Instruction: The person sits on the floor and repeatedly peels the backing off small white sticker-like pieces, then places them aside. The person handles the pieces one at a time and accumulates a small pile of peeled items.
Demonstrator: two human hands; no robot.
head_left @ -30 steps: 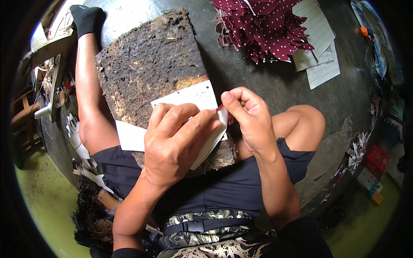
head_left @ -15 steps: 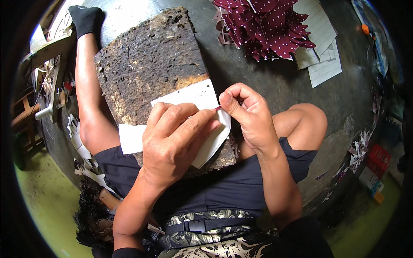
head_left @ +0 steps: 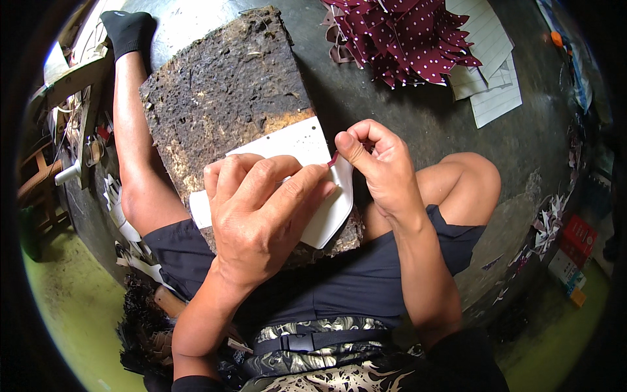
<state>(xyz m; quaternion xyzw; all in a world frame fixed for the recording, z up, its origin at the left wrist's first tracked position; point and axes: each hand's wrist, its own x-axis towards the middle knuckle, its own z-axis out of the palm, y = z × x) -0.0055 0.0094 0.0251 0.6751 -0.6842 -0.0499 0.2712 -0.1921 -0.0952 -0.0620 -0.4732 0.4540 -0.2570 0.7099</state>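
Observation:
A flat white piece [head_left: 336, 212] with a rounded edge lies over the near end of a rough, dark slab [head_left: 225, 91] across my lap. My left hand [head_left: 255, 209] is closed on it, thumb and index fingertip pinching its edge. A narrow dark red strip [head_left: 334, 159] runs from that fingertip along the edge to my right hand [head_left: 382, 173], whose thumb and bent index finger grip its other end. Behind the left hand shows a white part [head_left: 304, 138] with small dark holes; whether it belongs to the same piece, I cannot tell.
Beyond the slab, to the right, sits a pile of dark red, white-dotted pieces [head_left: 408, 42] beside lined paper sheets [head_left: 496, 98]. A wooden frame [head_left: 85, 75] stands at the left. White scraps [head_left: 548, 225] and a red box [head_left: 578, 236] lie at the right.
The white piece has turned slightly under my left hand, its left end shifting right. My right hand has moved a little up, and more of the dark red strip shows between the hands.

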